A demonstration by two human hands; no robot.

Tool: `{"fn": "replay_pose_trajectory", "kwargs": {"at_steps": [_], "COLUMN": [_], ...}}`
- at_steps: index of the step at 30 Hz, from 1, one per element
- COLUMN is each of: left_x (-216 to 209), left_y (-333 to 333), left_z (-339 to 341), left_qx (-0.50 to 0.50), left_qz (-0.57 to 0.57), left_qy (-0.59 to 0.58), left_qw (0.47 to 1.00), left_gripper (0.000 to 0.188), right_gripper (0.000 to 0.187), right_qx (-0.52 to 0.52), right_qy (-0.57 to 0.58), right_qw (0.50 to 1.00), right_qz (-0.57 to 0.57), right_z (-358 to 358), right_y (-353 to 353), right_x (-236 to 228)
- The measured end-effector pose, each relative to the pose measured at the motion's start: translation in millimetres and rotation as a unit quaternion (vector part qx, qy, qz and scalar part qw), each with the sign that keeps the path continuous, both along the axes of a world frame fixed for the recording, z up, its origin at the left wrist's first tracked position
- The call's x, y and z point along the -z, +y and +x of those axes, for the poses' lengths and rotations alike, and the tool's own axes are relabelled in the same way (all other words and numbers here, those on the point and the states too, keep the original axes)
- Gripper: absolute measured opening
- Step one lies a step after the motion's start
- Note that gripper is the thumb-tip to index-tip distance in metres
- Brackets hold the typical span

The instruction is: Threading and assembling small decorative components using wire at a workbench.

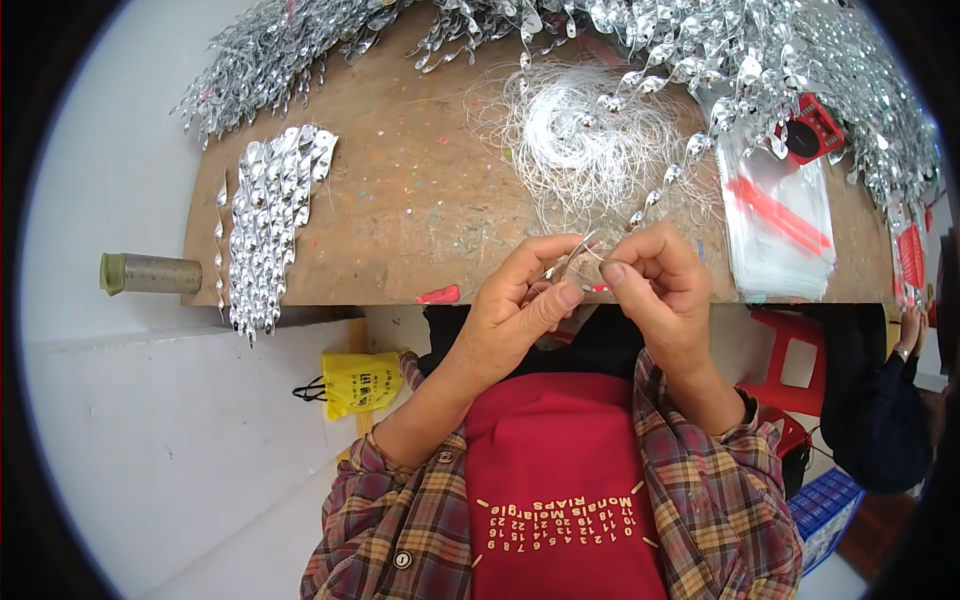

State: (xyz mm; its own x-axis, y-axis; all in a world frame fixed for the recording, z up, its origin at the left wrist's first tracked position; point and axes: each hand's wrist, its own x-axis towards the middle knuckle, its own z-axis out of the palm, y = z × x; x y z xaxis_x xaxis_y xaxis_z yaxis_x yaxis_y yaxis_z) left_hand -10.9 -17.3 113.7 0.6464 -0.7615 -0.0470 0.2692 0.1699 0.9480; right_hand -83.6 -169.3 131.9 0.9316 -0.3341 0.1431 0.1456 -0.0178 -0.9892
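Just over the near edge of the table, my two hands are close together at a thin white string (590, 253). My left hand (520, 310) is closed, with thumb and forefinger pinching the string by a bit of something silvery that I cannot make out. The fingers of my right hand (665, 285) pinch the same string from the other side, and its end is partly hidden behind them. Beyond my hands lies a loose, tangled coil of white string (570, 125). A silver twisted strand (672, 173) runs down past the coil towards my right hand.
Silver twisted strands (265, 225) lie side by side on the brown table (400, 200) at left. Large heaps of silver strands (690, 40) line its far edge. Clear plastic bags (770, 225), a red-and-black device (812, 132) and a red stool (775, 360) are at right, near another person (895, 430).
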Motion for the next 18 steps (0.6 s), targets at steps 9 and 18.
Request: {"fn": "replay_pose_trajectory", "kwargs": {"at_steps": [9, 18], "left_x": [1.1, 7.3], "left_y": [2.2, 6.8], "left_z": [-0.4, 1.6], "left_qx": [0.003, -0.002], "left_qz": [-0.006, 0.017], "left_qy": [-0.014, -0.096], "left_qw": [1.0, 0.995], "left_gripper": [0.04, 0.035], "right_gripper": [0.004, 0.005], "right_qx": [-0.005, -0.073], "right_qy": [0.01, 0.031], "right_qw": [1.0, 0.995], "right_qz": [0.024, 0.052], "right_z": [1.1, 4.2], "right_y": [1.6, -10.5], "right_x": [0.2, 7.2]}}
